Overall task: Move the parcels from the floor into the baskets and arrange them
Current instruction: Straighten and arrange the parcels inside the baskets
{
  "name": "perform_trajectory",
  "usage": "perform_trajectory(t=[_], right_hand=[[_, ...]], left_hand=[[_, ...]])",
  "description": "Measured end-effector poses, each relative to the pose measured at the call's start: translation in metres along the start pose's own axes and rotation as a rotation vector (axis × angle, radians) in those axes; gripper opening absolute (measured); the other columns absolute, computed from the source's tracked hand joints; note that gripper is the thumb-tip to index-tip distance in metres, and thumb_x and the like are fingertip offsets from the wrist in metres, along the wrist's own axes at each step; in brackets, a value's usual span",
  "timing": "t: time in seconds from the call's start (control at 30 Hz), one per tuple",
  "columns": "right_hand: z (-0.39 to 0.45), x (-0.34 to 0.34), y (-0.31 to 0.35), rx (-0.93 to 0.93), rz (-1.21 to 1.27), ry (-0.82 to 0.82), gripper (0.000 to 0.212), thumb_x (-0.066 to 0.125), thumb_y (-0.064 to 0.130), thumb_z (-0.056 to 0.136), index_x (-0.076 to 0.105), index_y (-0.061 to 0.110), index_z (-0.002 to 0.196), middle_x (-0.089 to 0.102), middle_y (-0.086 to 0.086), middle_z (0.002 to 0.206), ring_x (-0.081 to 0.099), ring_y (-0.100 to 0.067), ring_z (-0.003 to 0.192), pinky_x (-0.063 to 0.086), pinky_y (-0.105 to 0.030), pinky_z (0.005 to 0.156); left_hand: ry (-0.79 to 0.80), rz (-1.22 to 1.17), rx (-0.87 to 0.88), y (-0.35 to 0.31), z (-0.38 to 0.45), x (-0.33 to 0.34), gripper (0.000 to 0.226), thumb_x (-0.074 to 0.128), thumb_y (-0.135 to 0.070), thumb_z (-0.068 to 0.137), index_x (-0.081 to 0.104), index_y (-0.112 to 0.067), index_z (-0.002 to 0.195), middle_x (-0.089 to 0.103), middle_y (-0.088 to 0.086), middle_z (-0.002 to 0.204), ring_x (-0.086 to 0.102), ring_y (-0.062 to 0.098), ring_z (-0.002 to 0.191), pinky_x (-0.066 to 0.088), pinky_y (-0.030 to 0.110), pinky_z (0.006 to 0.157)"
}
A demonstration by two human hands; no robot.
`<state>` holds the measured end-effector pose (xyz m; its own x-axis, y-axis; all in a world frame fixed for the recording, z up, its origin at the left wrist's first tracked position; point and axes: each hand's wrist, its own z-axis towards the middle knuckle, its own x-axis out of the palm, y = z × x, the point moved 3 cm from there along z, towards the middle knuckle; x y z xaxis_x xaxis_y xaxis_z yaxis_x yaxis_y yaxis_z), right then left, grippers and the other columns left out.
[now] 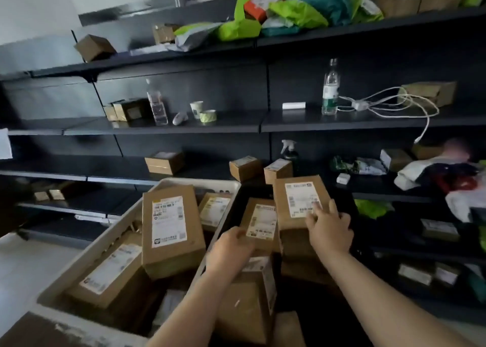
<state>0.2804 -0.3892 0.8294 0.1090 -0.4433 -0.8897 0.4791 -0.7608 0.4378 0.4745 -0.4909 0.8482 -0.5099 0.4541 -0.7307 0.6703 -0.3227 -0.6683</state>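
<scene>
Two baskets stand side by side below me. The white basket (79, 265) on the left holds several labelled cardboard parcels, one tall box (171, 231) upright in its middle. The dark basket (236, 204) on the right also holds cardboard parcels. My left hand (228, 252) grips the near edge of a small labelled parcel (261, 221) there. My right hand (328, 228) rests with fingers spread on a larger labelled parcel (299, 202), which leans upright at the basket's right side. Another brown box (249, 307) lies below my left forearm.
Dark shelving (236, 125) rises right behind the baskets. It carries small boxes (164, 162), two water bottles (330, 89), a paper cup, tape roll, white cable (394, 104), spray bottle and green mailer bags (289, 12). Pale floor (26, 267) shows at the left.
</scene>
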Motion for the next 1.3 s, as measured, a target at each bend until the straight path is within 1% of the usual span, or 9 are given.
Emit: perform_trajectory(t=[0.23,0.37,0.53,0.63,0.7,0.83,0.97,1.1,1.3], right_hand=[[-0.001,0.008,0.039,0.106,-0.15,-0.014,0.052,0.03,0.039,0.098,0.022,0.023,0.147,0.005,-0.008,0.158,0.004,-0.035,0.143,0.011,-0.061,0.11],[-0.056,0.003,0.054,-0.128,-0.073,-0.245,0.053,0.043,0.046,0.092,0.04,0.018,0.137,0.042,-0.009,0.141,0.038,-0.03,0.129,0.033,-0.048,0.102],[-0.134,0.04,0.064,0.432,0.688,0.667,0.068,0.046,0.066,0.084,0.044,0.024,0.137,0.048,0.0,0.136,0.046,-0.02,0.12,0.034,-0.031,0.088],[-0.157,0.047,0.057,0.554,0.829,0.67,0.05,0.065,0.06,0.074,0.059,0.03,0.114,0.063,0.002,0.103,0.057,-0.018,0.092,0.044,-0.03,0.071],[-0.162,0.049,0.053,0.558,0.845,0.6,0.042,0.07,0.054,0.07,0.061,0.031,0.104,0.063,-0.004,0.102,0.058,-0.025,0.095,0.048,-0.035,0.076],[-0.156,0.03,0.059,0.473,0.98,0.453,0.034,0.069,0.04,0.076,0.062,0.033,0.108,0.066,-0.004,0.105,0.063,-0.026,0.095,0.051,-0.035,0.076],[-0.126,-0.012,0.083,0.289,1.142,0.366,0.035,0.069,0.032,0.079,0.064,0.036,0.114,0.07,0.005,0.099,0.065,-0.021,0.096,0.051,-0.032,0.07],[-0.099,-0.023,0.12,0.082,0.87,0.333,0.059,0.059,0.041,0.088,0.035,0.036,0.142,0.045,0.006,0.136,0.041,-0.02,0.128,0.037,-0.031,0.098],[-0.097,0.0,0.142,-0.123,0.934,0.441,0.09,0.075,0.053,0.064,0.032,0.038,0.142,0.042,0.019,0.13,0.046,0.007,0.102,0.04,-0.01,0.081]], left_hand=[[0.184,0.256,0.029,0.041,-0.001,-0.008,0.06,0.053,-0.046,0.084,0.04,-0.019,0.135,0.049,0.005,0.132,0.047,0.026,0.121,0.044,0.038,0.099],[0.23,0.379,0.157,0.045,-0.009,-0.004,0.053,0.04,-0.046,0.09,0.04,-0.015,0.134,0.049,0.009,0.133,0.042,0.03,0.124,0.039,0.038,0.101],[0.307,0.461,0.223,0.055,-0.02,-0.003,0.061,0.027,-0.054,0.092,0.045,-0.01,0.13,0.049,0.013,0.133,0.04,0.032,0.126,0.034,0.04,0.103],[0.29,0.331,0.259,0.059,-0.024,-0.01,0.059,0.037,-0.054,0.09,0.047,-0.011,0.127,0.052,0.011,0.13,0.044,0.029,0.123,0.035,0.037,0.104],[0.282,0.136,0.227,0.064,-0.026,-0.017,0.055,0.048,-0.048,0.087,0.044,-0.012,0.129,0.052,0.008,0.128,0.047,0.026,0.12,0.039,0.035,0.102],[0.206,-0.265,0.184,0.067,-0.028,-0.035,0.064,0.064,-0.032,0.081,0.037,-0.019,0.138,0.048,0.002,0.132,0.048,0.019,0.118,0.041,0.026,0.089],[0.03,-0.4,0.296,0.041,-0.017,-0.065,0.073,0.069,-0.031,0.077,0.033,-0.03,0.14,0.04,-0.006,0.142,0.04,0.015,0.128,0.037,0.033,0.101],[-0.023,-0.274,0.401,0.015,0.01,-0.099,0.066,0.07,-0.028,0.08,0.04,-0.024,0.138,0.05,-0.001,0.135,0.047,0.016,0.123,0.039,0.03,0.097],[-0.15,-0.275,0.45,0.029,0.04,-0.132,0.05,0.071,-0.019,0.074,0.053,-0.04,0.117,0.051,-0.025,0.093,0.049,-0.01,0.078,0.036,0.005,0.052]])
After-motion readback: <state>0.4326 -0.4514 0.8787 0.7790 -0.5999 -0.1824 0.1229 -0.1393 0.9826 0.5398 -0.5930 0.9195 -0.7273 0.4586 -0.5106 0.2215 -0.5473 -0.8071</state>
